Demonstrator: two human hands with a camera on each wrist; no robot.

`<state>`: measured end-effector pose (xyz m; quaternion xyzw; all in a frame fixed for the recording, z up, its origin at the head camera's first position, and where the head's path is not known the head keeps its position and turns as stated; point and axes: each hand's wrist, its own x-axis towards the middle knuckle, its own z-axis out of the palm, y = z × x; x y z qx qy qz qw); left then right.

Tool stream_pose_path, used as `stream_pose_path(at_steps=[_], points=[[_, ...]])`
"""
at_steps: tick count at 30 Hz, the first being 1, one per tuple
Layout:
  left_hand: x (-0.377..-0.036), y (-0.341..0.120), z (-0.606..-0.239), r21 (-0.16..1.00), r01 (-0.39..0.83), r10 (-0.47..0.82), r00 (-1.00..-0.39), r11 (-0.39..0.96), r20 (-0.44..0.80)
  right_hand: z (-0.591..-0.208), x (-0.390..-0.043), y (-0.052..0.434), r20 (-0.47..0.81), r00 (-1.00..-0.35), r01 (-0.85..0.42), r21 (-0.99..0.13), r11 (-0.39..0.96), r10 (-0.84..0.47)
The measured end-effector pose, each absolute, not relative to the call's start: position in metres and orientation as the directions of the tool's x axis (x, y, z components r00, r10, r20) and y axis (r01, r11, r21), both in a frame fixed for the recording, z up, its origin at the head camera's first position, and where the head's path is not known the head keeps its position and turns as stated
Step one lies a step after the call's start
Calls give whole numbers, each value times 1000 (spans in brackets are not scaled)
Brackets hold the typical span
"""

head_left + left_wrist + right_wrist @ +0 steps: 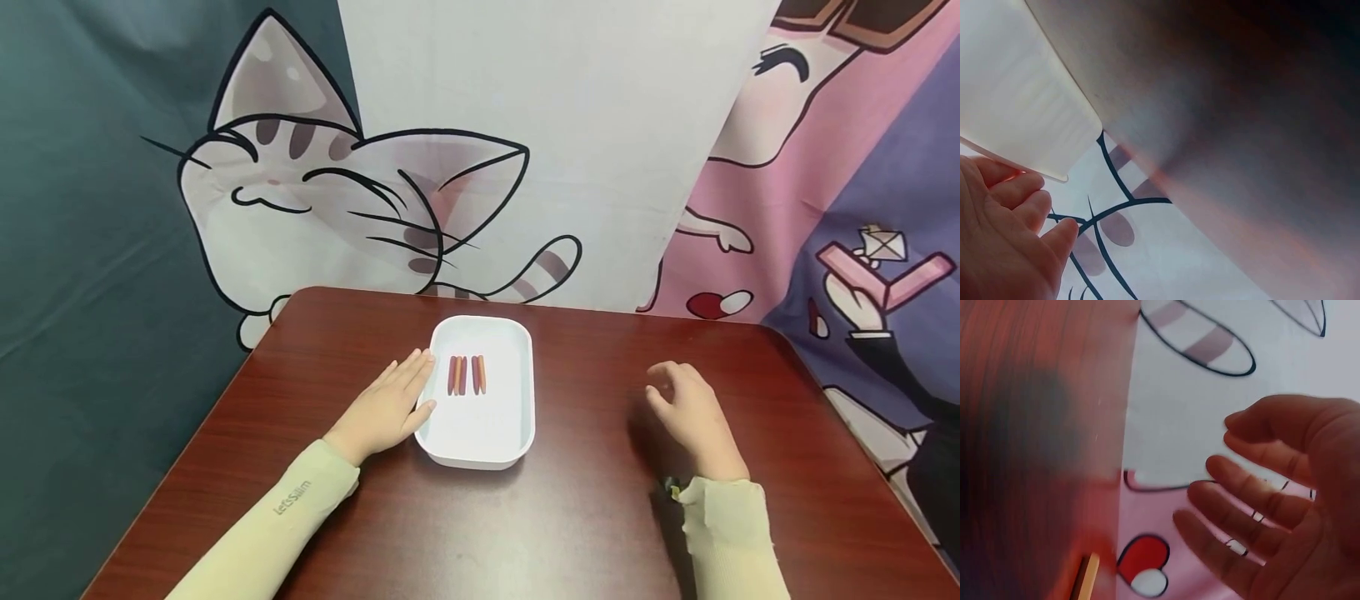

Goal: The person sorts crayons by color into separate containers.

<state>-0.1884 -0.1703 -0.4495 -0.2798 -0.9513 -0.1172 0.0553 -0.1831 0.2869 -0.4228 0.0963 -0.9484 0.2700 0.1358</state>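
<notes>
A white rectangular tray (491, 433) with rounded corners stands on the table. Inside it lie several slim dark-red and orange sticks (462, 375), side by side with a small gap among them; their exact kind is too small to tell. My left hand (382, 412) lies along the tray's left side, fingers extended and fingertips touching the rim. In the left wrist view, the fingers of my left hand (1010, 225) are at the edge of the white tray (1022, 81). Off to the right, my right hand (690, 417) hovers over the table with loosely bent fingers, holding nothing.
The dark red-brown wooden table (585, 517) ends at a cloth backdrop (562, 125) with cartoon cats. An orange-and-dark stick (1087, 576) shows at the bottom of the right wrist view. Something small and green (672, 487) is at the right cuff.
</notes>
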Motion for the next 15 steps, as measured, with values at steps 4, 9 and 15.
stream_pose_path(at_steps=[4,9,15], points=[[-190,-171,-450,189,553,526,-832,811,177,-428,-182,303,280,-959,-181,-470,864,-48],[-190,-171,-451,195,542,519,-840,818,158,-435,-182,323,225,-974,-87,-470,879,24],[-190,-172,-451,204,529,511,-848,824,140,-444,-182,338,129,-989,1,-473,881,70]])
